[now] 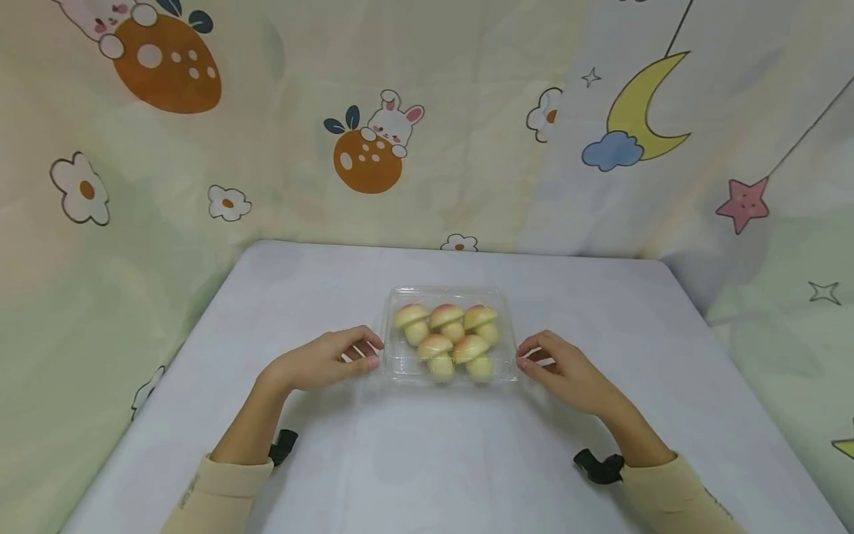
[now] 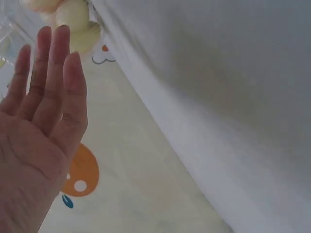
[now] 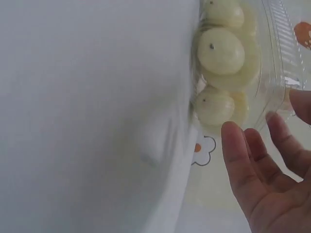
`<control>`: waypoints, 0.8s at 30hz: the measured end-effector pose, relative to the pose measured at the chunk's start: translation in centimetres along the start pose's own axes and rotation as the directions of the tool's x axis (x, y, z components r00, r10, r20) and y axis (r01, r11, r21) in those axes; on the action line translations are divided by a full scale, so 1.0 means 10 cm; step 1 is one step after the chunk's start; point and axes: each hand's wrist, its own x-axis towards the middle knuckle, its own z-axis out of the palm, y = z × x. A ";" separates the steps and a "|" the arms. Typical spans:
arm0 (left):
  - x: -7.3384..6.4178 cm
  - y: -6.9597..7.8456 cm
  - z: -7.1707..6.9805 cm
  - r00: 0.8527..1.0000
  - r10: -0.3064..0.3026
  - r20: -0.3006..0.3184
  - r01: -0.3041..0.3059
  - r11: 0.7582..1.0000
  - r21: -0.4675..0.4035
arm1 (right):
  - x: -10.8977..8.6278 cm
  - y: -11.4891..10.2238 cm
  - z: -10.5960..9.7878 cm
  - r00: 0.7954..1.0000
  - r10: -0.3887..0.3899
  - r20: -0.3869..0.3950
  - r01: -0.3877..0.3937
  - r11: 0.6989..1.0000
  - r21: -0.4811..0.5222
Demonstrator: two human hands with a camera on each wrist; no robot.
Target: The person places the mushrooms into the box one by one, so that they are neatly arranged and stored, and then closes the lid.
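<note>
A clear plastic box (image 1: 394,371) with a lid stands on the white table, holding several mushroom-shaped pieces (image 1: 435,346) with yellow stems and caps blushed orange-red. At its left side is my left hand (image 1: 325,361), fingertips right at the box wall, fingers loosely bent. My right hand (image 1: 567,373) mirrors it on the other side, fingertips at the right wall. Spread, nearly straight fingers (image 2: 75,87) show in the left wrist view, with part of the pieces beyond them. The right wrist view has the box's ribbed edge (image 3: 284,43) close to the right fingertips.
The white-covered table (image 1: 427,460) runs out to both sides and in front of the box. Behind it hangs a cloth backdrop (image 1: 467,170) printed with rabbits, flowers and a moon. A black wrist device (image 1: 599,467) sits by the right sleeve, another (image 1: 283,446) by the left.
</note>
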 end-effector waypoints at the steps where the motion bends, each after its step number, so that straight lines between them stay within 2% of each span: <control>1: 0.00 0.01 0.03 1.000 -0.005 -0.011 0.005 1.000 -0.006 | 0.00 -0.01 0.02 1.000 0.017 0.006 -0.018 1.000 0.022; 6: 0.00 0.04 0.13 0.998 -0.022 -0.056 0.022 1.000 -0.003 | -0.01 -0.03 0.07 0.995 0.092 0.044 -0.096 0.988 0.121; 12: 0.03 0.06 0.19 0.996 -0.039 -0.078 0.039 0.999 -0.004 | -0.06 -0.02 0.12 0.994 0.099 0.035 -0.104 0.978 0.181; 18: 0.05 0.06 0.22 0.992 -0.087 -0.086 0.084 0.996 -0.043 | -0.06 0.01 0.15 0.994 0.102 0.033 -0.107 0.962 0.252; 24: 0.07 0.01 0.20 0.990 -0.116 -0.082 0.103 0.985 -0.141 | -0.01 0.02 0.17 0.988 0.155 0.014 -0.150 0.920 0.362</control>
